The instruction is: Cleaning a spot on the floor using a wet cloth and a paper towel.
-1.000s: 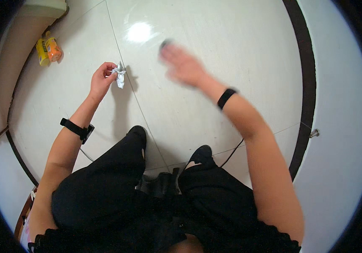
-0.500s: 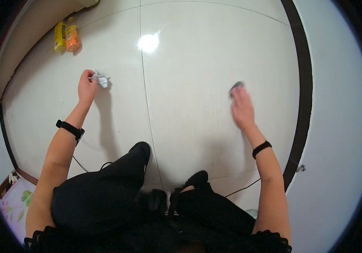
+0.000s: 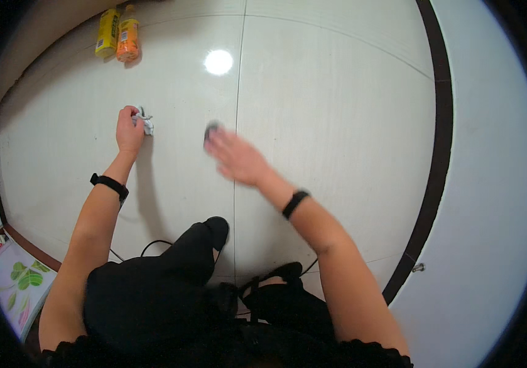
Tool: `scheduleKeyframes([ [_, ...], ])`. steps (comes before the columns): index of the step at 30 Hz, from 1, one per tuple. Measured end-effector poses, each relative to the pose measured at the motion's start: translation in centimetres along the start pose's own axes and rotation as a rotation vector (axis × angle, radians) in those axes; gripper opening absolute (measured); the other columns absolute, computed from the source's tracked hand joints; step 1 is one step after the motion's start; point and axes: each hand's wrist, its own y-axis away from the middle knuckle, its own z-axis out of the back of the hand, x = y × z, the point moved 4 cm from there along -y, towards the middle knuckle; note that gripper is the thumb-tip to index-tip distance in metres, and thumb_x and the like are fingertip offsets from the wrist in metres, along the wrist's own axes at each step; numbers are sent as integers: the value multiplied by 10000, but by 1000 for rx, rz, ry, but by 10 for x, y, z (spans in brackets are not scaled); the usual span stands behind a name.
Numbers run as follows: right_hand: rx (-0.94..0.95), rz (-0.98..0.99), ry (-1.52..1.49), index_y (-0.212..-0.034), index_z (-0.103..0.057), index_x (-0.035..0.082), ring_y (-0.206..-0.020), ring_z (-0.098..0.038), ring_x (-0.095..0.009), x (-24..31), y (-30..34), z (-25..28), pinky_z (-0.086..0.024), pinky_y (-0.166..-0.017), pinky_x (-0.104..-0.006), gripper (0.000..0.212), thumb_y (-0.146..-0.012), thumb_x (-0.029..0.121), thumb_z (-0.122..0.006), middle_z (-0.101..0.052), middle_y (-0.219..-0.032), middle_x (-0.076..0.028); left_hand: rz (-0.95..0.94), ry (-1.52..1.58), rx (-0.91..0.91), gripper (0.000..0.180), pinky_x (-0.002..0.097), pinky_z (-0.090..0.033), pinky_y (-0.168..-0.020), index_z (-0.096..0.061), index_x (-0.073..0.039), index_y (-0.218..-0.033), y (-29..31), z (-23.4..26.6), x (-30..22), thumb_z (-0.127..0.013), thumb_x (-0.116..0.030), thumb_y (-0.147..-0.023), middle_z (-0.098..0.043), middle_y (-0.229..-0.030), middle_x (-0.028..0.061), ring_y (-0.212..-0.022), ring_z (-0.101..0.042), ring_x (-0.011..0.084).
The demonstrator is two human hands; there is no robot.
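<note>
My left hand (image 3: 130,130), at the left over the pale tiled floor, pinches a crumpled whitish wad (image 3: 146,124); whether it is paper, foil or cloth I cannot tell. Part of the wad is behind my fingers. My right hand (image 3: 241,158) reaches across to the middle, blurred by motion. Its fingertips hold a small dark object (image 3: 211,129), rounded and too smeared to name. The two hands are apart, each with a black band on its wrist.
Two bottles, one yellow (image 3: 107,37) and one with orange contents (image 3: 128,42), are at the far left by a wall. A dark skirting strip (image 3: 442,129) borders the white surface on the right. A flower-patterned box (image 3: 21,282) sits at lower left. Thin black cables (image 3: 153,243) run near my feet.
My right hand has swept left with the dark object, from the right part of the floor to the middle. My left hand keeps its hold on the wad. The view has shifted slightly.
</note>
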Motion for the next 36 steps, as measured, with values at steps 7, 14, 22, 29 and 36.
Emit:
scheduleKeyframes([
  [7, 210, -142, 123, -1382, -436, 105, -1370, -331, -275, 9, 164, 12, -307, -1120, -413, 588, -828, 206, -603, -385, -1456, -122, -40, -143, 8, 196, 402, -435, -822, -530, -72, -997, 7, -6, 21, -496, -87, -804, -535, -960, 111, -919, -535, 308],
  [14, -448, -902, 508, -1407, -331, -20, -1353, -277, -427, -164, 163, 101, -228, -1128, -476, 568, -925, 239, -485, -324, -1442, -279, -27, -182, -81, 246, 437, -363, -907, -506, -91, -1096, 26, 0, 22, -503, -88, -850, -523, -1028, 106, -1005, -499, 305],
  [22, -445, -620, 183, -1378, -426, 44, -1400, -268, -297, -200, -75, 111, -223, -1148, -417, 540, -889, 257, -511, -373, -1471, -146, -100, -196, -92, 246, 425, -354, -907, -491, -94, -1105, 27, 10, -3, -500, -94, -858, -505, -1026, 101, -1008, -486, 295],
  [29, 192, 171, -21, -1389, -433, 93, -1399, -287, -278, 61, -84, -25, -245, -1158, -403, 634, -809, 267, -619, -349, -1483, -118, -56, -182, -64, 250, 425, -351, -908, -484, -103, -1104, 30, 3, 15, -507, -100, -855, -504, -1036, 95, -1022, -481, 288],
  [36, 81, 9, 101, -1349, -472, 79, -1365, -349, -292, -47, 103, 52, -330, -1105, -414, 555, -806, 140, -575, -433, -1432, -95, -53, -190, -70, 257, 424, -349, -910, -481, -105, -1105, 32, 9, 6, -509, -100, -850, -502, -1032, 90, -1018, -478, 285],
])
